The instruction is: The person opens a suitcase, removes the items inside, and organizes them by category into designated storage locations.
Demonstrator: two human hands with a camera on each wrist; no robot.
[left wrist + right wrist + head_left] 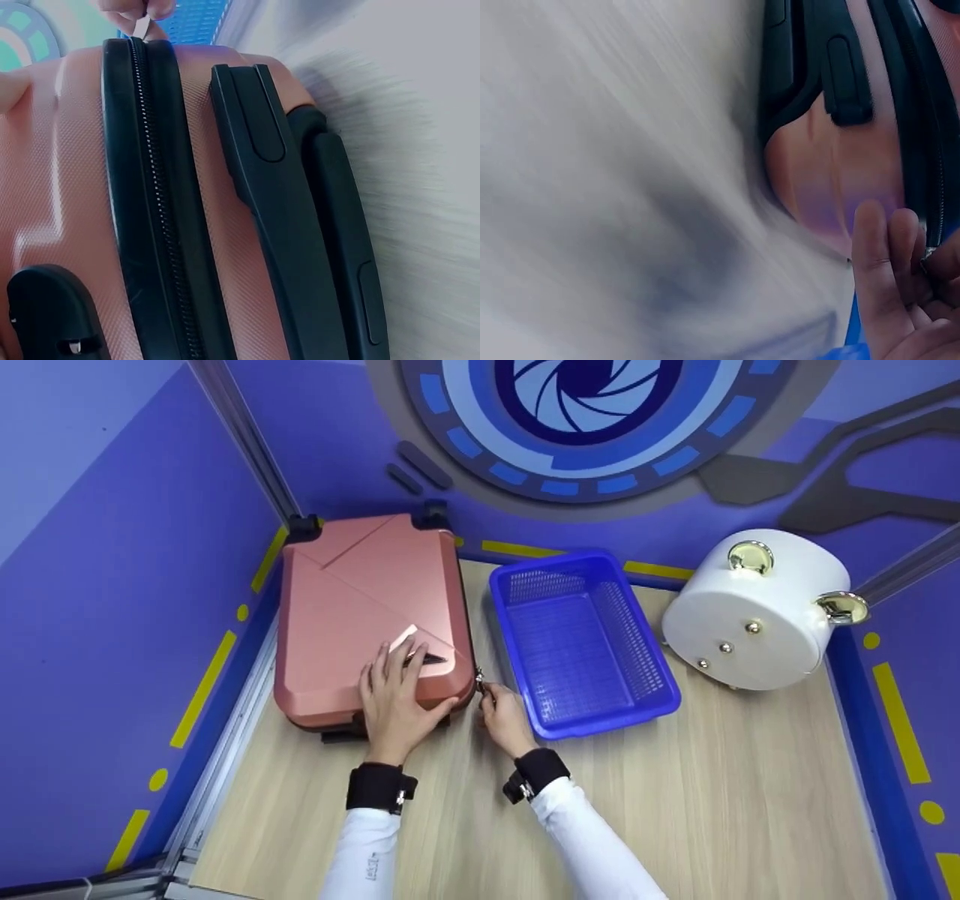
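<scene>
A rose-pink hard-shell suitcase lies flat on the wooden surface, its wheels toward the back wall. My left hand rests on the near right part of its shell, fingers spread beside a shiny corner piece. At the near right corner, my right hand pinches a small metal zipper pull between thumb and finger. The left wrist view shows the black-edged zipper running along the suitcase side, its teeth together, up to the pull. In the right wrist view, the right hand is close against that corner.
Just right of the suitcase stands a blue plastic basket, near the right hand. Farther right, a white round container with gold handles and knobs lies tipped on its side. Blue-purple walls enclose the wooden tabletop.
</scene>
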